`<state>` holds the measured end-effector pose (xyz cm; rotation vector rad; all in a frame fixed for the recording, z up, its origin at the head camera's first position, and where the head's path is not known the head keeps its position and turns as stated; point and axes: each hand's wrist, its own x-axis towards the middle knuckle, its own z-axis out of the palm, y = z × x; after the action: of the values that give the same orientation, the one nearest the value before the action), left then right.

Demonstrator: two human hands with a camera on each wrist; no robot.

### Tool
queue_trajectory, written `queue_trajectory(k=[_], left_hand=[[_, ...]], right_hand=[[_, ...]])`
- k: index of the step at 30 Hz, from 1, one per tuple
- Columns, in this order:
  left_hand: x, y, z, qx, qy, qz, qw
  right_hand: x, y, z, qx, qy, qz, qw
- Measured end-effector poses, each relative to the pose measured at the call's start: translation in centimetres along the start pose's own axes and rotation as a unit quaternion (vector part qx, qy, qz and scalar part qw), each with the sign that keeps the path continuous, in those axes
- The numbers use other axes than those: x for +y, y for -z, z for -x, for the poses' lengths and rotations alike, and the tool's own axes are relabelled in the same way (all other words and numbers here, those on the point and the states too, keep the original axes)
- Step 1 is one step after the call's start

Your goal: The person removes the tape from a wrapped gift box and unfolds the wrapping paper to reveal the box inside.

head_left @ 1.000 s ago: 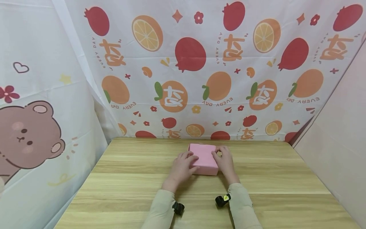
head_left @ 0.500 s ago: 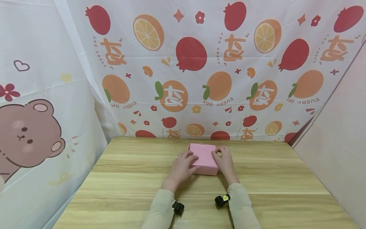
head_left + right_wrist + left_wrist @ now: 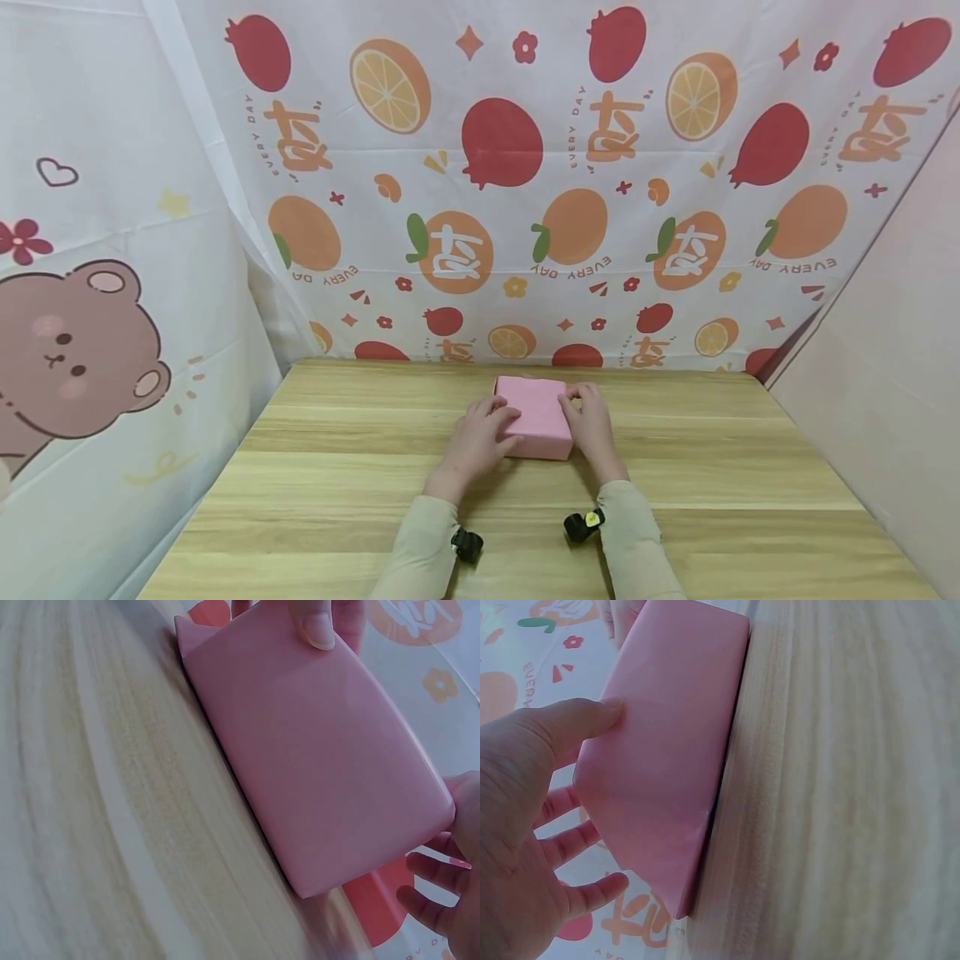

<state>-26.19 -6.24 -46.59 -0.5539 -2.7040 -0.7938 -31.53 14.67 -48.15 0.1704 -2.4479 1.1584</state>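
Wooden table (image 3: pixel 337 471), smooth pink box (image 3: pixel 538 410)

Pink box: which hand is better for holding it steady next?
Probably the left hand: fingers atop the pink box, thumb on its near side. The right hand touches its right edge.

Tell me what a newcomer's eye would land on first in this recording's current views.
Probably the fruit-print cloth behind the table, with its bold reds and oranges, and the large cartoon bear at the head view's left edge. Next would come the plain pink box near the table's far edge, with the left hand at its left side and the right hand at its right.
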Motion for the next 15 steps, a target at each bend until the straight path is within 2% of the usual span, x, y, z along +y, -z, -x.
queue_trajectory(k=[6, 15], left_hand=[[0.0, 0.0, 0.0, 0.0, 0.0, 0.003, 1.0], [-0.1, -0.1, -0.1, 0.001, 0.003, 0.004, 1.0]], right_hand=[[0.4, 0.7, -0.1, 0.014, -0.04, 0.023, 0.999], [1.5, 1.7, -0.4, 0.032, -0.075, 0.008, 0.997]])
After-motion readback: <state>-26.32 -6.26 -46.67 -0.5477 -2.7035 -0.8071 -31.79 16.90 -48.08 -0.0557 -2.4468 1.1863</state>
